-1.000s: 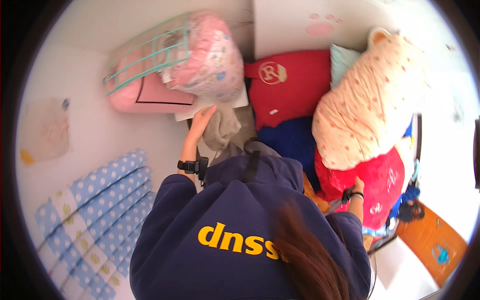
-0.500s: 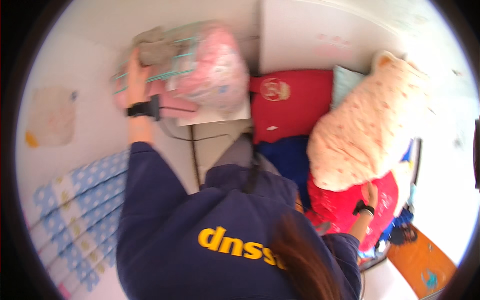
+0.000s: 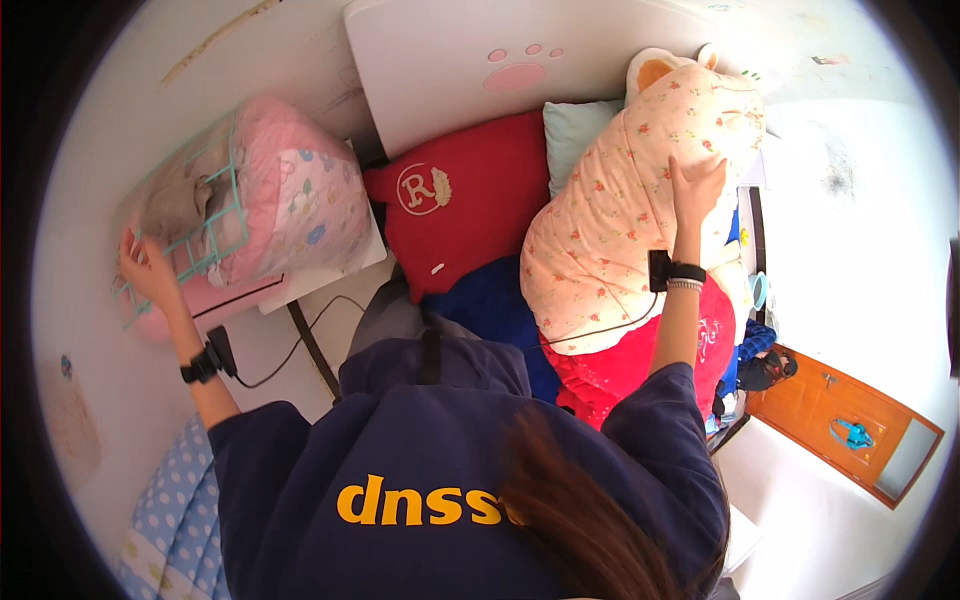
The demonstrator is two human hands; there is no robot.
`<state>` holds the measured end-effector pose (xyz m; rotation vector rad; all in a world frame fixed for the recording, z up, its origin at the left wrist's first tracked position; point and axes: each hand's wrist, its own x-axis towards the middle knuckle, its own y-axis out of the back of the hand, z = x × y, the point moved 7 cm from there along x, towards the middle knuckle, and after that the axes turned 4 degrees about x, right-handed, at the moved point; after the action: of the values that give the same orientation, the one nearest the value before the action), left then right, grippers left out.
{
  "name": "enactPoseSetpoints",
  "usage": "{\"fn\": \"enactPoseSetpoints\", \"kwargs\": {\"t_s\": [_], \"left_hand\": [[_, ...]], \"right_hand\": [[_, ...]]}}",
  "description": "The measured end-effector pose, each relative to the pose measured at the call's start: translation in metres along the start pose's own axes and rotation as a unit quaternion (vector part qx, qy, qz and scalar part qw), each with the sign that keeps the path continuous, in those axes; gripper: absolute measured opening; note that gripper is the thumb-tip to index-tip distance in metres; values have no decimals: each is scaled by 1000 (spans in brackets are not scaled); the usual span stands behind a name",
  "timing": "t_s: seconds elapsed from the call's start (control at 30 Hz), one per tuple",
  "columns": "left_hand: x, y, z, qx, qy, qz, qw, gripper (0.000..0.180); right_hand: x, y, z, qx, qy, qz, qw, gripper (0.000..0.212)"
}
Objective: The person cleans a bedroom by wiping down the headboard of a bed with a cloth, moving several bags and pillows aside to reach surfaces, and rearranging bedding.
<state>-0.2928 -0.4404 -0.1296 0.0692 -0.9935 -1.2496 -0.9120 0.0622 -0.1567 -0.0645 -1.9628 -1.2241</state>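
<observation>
At the left, my left hand (image 3: 150, 268) is at the near edge of a turquoise wire basket (image 3: 228, 192), its fingers partly bent and apart; contact with the wire is unclear. Inside the basket lies a bunched grey-brown cloth (image 3: 175, 207). Against its right side sits a bulky pink floral bundle (image 3: 300, 190). My right hand (image 3: 697, 190) lies against a large peach flower-print cushion (image 3: 610, 220) with bear-like ears, thumb and fingers spread. Under that cushion a bright red cloth-covered item (image 3: 635, 340) shows.
A dark red pillow (image 3: 465, 180) and a pale blue cushion (image 3: 578, 135) lean by a white headboard (image 3: 430, 60). Dark blue fabric (image 3: 490, 290) lies before them. Folded blue dotted bedding (image 3: 185, 510) is at lower left, an orange-brown door (image 3: 840, 420) at lower right.
The view has shifted, so the bed things sit further left. My right hand has risen from the red item onto the peach cushion. My left hand has left the grey-brown cloth for the basket's near edge.
</observation>
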Motion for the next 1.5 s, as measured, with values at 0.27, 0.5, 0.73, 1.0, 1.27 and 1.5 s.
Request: {"fn": "enactPoseSetpoints", "kwargs": {"t_s": [0.27, 0.5, 0.73, 1.0, 1.27, 1.5], "left_hand": [[-125, -82, 148, -102, -203, -126, 966, 21], [-226, -141, 255, -317, -121, -497, 799, 19], [-245, -159, 249, -266, -208, -532, 777, 14], [-241, -166, 198, -223, -122, -571, 780, 13], [-258, -151, 190, -153, -142, -632, 746, 13], [-275, -133, 175, -114, -189, -652, 726, 12]], "right_hand": [[37, -25, 10, -190, -54, -99, 975, 62], [-16, 70, 158, 250, -274, 54, 927, 22], [-157, 261, 276, 43, -441, 5, 896, 31], [-275, 225, 265, 218, -597, -5, 773, 24], [-366, 185, 193, 276, -676, -100, 676, 15], [-506, 184, 160, 261, -750, -145, 591, 18]]}}
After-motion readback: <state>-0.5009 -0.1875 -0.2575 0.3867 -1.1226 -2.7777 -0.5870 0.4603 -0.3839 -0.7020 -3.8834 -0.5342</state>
